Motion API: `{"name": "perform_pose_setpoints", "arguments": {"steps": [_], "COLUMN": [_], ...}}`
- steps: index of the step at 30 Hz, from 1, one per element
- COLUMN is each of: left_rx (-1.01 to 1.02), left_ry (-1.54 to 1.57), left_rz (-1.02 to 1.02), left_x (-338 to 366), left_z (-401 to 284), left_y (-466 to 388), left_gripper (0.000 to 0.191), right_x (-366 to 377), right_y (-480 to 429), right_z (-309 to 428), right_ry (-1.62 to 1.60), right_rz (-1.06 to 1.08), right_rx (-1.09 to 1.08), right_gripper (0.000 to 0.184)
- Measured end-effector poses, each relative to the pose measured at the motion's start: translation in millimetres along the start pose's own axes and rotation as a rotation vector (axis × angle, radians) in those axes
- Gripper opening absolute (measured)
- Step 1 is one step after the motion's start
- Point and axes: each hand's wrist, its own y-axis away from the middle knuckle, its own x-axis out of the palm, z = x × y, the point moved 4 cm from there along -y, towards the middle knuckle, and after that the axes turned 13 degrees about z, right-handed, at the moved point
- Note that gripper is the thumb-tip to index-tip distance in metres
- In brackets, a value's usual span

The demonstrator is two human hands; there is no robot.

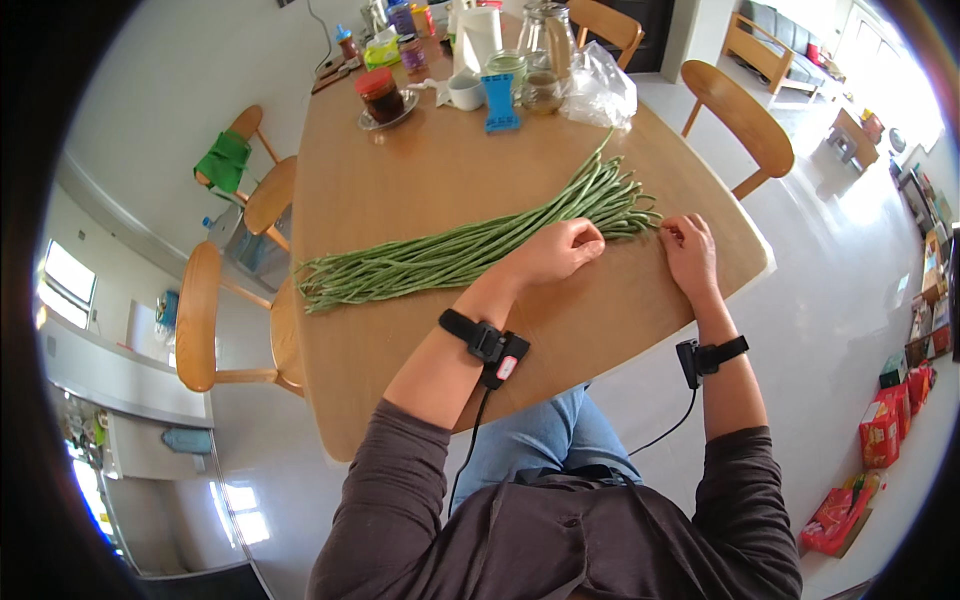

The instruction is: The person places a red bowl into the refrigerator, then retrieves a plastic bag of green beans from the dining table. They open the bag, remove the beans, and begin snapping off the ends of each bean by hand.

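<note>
A long bundle of green yardstick beans [420, 259] lies across the wooden table [360, 187], one end near the left edge and the other fanned out towards the right. My left hand [561, 250] is at the near side of the bundle, fingers curled and thumb against the index finger; whether it holds anything is hidden. At the bean tips on the right is my right hand [690, 251], its fingers bent and close together. Its fingertips are beside the outermost bean ends, and I cannot tell whether they pinch one. Both wrists wear black strapped devices with cables.
At the table's far end stand a red-lidded jar [380, 95] on a saucer, a white cup [466, 91], a blue packet [500, 103], a glass pitcher [541, 37] and a clear plastic bag [600, 88]. Wooden chairs [199, 319] flank the table. Red boxes [880, 431] line the right wall.
</note>
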Motion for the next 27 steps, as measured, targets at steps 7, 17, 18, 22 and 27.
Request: {"name": "perform_pose_setpoints", "arguments": {"steps": [7, 17, 18, 22, 27], "left_rx": [-0.080, 0.198, 0.342, 0.233, 0.295], "left_ry": [-0.043, -0.137, -0.211, -0.185, -0.263], "left_rz": [-0.101, -0.277, -0.320, -0.253, -0.307], "left_x": [-20.3, -22.9, -14.3, 4.8, 5.9], "left_z": [22.8, -79.7, -94.2, -111.2, -130.9], "left_y": [-2.3, 28.4, 30.4, 24.2, 32.7], "left_gripper": [0.046, 0.028, 0.024, 0.016, 0.013], "right_x": [-0.4, -28.9, -35.0, -61.1, -94.6], "right_y": [2.1, 10.9, 12.1, 16.0, 24.0], "right_z": [5.4, 104.8, 114.2, 143.6, 162.0], "right_ry": [-0.123, -0.372, -0.379, -0.424, -0.245], "right_rz": [0.042, 0.102, 0.121, 0.129, 0.151], "right_rx": [-0.068, -0.205, -0.203, -0.257, -0.289], "right_gripper": [0.009, 0.009, 0.008, 0.006, 0.005]}}
